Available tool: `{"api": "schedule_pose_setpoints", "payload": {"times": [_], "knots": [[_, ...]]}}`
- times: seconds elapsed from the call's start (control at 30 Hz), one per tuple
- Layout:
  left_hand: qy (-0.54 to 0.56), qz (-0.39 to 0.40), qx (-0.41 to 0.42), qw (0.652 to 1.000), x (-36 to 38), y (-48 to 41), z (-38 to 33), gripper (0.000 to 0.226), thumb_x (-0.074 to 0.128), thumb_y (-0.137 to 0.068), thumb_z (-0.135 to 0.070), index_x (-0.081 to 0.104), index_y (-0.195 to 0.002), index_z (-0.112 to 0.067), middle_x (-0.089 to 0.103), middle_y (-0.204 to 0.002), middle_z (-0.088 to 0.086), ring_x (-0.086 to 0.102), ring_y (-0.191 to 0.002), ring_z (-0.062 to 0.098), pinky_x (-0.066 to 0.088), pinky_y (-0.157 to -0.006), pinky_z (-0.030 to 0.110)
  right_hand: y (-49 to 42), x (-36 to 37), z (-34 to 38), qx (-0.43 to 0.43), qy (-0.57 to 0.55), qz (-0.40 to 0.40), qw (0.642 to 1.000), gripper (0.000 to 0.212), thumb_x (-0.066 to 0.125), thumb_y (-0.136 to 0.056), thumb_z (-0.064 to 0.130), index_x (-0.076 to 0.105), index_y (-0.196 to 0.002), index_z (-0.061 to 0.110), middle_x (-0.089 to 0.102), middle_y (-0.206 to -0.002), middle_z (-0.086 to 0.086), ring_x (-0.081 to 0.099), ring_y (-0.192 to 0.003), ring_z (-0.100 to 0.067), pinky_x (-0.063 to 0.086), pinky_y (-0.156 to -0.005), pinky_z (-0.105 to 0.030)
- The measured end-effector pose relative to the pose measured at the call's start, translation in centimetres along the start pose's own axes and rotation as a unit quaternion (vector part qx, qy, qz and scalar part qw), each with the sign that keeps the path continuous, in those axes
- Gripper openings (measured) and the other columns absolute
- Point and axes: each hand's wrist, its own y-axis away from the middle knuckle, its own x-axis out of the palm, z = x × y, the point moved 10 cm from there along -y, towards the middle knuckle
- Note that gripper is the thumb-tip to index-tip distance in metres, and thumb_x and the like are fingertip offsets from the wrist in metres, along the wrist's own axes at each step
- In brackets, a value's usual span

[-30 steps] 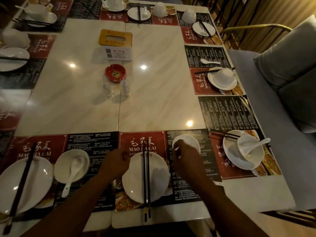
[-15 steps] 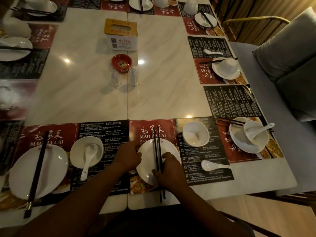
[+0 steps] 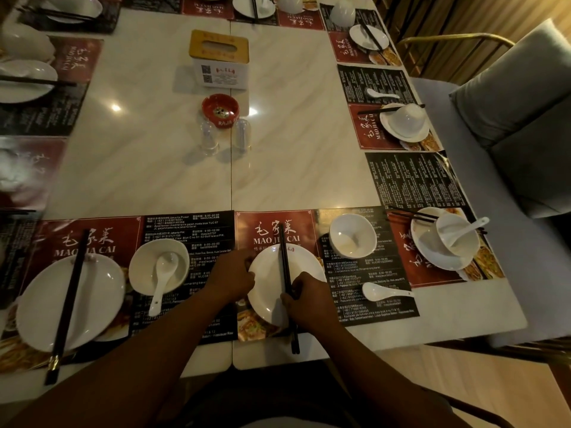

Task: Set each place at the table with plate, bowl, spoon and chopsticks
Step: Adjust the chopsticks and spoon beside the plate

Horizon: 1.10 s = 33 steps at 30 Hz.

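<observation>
At the near edge, a white plate [image 3: 268, 285] lies on a red and black placemat [image 3: 309, 223]. Black chopsticks [image 3: 285, 261] lie across the plate, pointing away from me. My right hand [image 3: 304, 296] pinches the chopsticks near their lower half. My left hand [image 3: 231, 276] grips the plate's left rim. An empty white bowl [image 3: 352, 236] stands to the right of the plate, and a white spoon [image 3: 383, 292] lies on the mat below it.
The place at the left has a plate with chopsticks [image 3: 68, 301] and a bowl with a spoon [image 3: 159, 267]. At the right corner a bowl with spoon [image 3: 457, 234] sits on a plate. A tissue box [image 3: 220, 61], red ashtray [image 3: 220, 110] and two glasses [image 3: 225, 137] stand mid-table.
My right hand left the bowl and spoon at the right of the plate and came back onto the chopsticks. My left hand stayed at the plate's left rim.
</observation>
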Motion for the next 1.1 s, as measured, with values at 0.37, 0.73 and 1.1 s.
{"api": "schedule_pose_setpoints", "payload": {"times": [0.37,0.73,1.1], "knots": [[0.008,0.002,-0.006,1.0,0.2,-0.2,0.3,0.045,0.067,-0.078,-0.002,0.07,-0.117,-0.025,0.07,-0.109,-0.006,0.063,-0.099,0.011,0.043,-0.073,0.017,-0.1,0.0,0.0,-0.007,0.003,0.0,1.0,0.034,0.076,-0.083,0.038,0.064,-0.109,0.02,0.071,-0.101,0.002,0.066,-0.092,-0.013,0.056,-0.084,-0.026],[-0.002,0.001,-0.017,1.0,0.1,-0.1,0.1,0.043,0.067,-0.08,0.0,0.071,-0.114,-0.025,0.069,-0.109,-0.006,0.063,-0.1,0.012,0.044,-0.077,0.019,-0.2,0.3,-0.1,-0.011,0.003,0.017,1.0,0.034,0.075,-0.084,0.039,0.062,-0.11,0.021,0.07,-0.1,0.003,0.06,-0.084,-0.008,0.05,-0.078,-0.02],[-0.01,-0.031,-0.037,0.999,-0.2,1.0,0.4,0.026,0.066,-0.086,-0.008,0.072,-0.108,-0.019,0.071,-0.102,-0.001,0.066,-0.091,0.015,0.051,-0.077,0.025,-0.4,-5.3,-4.3,0.016,-0.018,-0.119,0.993,0.025,0.066,-0.091,0.03,0.059,-0.112,0.019,0.065,-0.104,0.0,0.063,-0.097,-0.017,0.053,-0.081,-0.031]]}}
